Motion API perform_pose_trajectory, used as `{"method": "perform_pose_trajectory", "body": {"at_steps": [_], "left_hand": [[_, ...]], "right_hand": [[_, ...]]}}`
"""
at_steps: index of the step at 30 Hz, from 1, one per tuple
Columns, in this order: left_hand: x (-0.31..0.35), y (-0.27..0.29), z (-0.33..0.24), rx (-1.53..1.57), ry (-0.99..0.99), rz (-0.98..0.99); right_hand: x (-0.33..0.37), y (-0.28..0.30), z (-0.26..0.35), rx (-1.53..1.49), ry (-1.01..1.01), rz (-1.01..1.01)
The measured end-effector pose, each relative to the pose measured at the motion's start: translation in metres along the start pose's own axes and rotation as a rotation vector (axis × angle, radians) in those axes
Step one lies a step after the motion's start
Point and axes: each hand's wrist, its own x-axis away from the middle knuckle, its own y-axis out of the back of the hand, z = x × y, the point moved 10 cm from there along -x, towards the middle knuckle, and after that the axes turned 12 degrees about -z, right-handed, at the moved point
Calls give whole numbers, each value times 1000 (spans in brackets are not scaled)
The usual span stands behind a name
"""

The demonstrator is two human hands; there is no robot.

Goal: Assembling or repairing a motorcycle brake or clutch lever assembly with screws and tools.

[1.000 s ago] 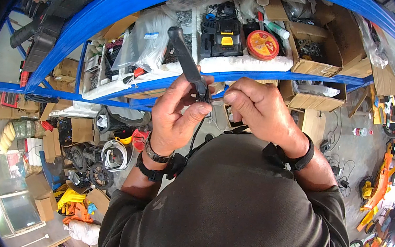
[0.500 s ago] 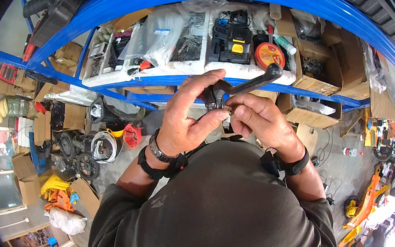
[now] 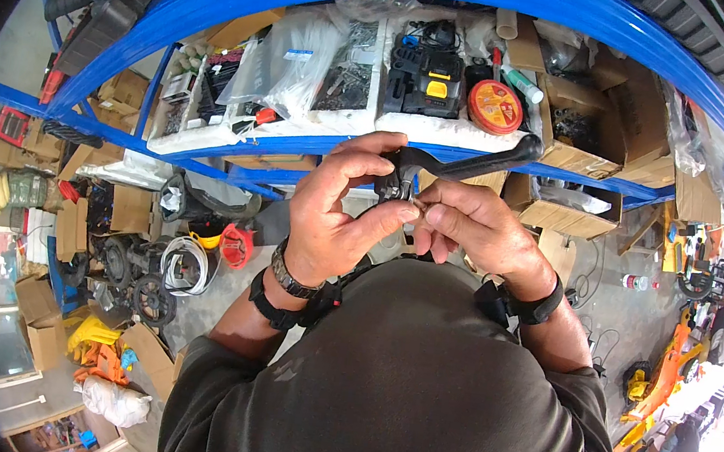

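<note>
A black brake lever point(image 3: 469, 161) with a ball-shaped tip is held up in front of my chest, its arm pointing to the right. My left hand point(image 3: 340, 201) grips the lever's clamp end between thumb and fingers. Close against that end, my right hand point(image 3: 486, 230) pinches with thumb and forefinger at a small part beside the clamp. What exactly sits between those fingertips is too small to make out. Both wrists wear black straps, and a metal watch point(image 3: 293, 274) is on the left one.
Ahead stands a blue shelf point(image 3: 336, 143) with white foam bins, a black and yellow device point(image 3: 435, 81), a round red tin point(image 3: 495, 107) and open cardboard boxes point(image 3: 583, 131). On the floor at left are wheels point(image 3: 154, 300), a coiled white hose point(image 3: 186, 264) and a red helmet point(image 3: 236, 247).
The lever has swung slightly, its ball tip now lower and farther right. Both hands keep their hold at the clamp end. The view has shifted a little.
</note>
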Motion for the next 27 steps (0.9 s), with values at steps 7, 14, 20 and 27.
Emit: {"method": "perform_pose_trajectory", "body": {"at_steps": [7, 14, 20, 27], "left_hand": [[1, 0, 6, 98, 64, -28], [4, 4, 8, 65, 79, -63], [5, 4, 11, 96, 143, -64], [4, 8, 7, 60, 61, -67]], "right_hand": [[0, 5, 0, 12, 38, -78], [2, 9, 5, 56, 106, -195], [6, 12, 12, 142, 258, -291], [3, 10, 9, 43, 184, -272]]}}
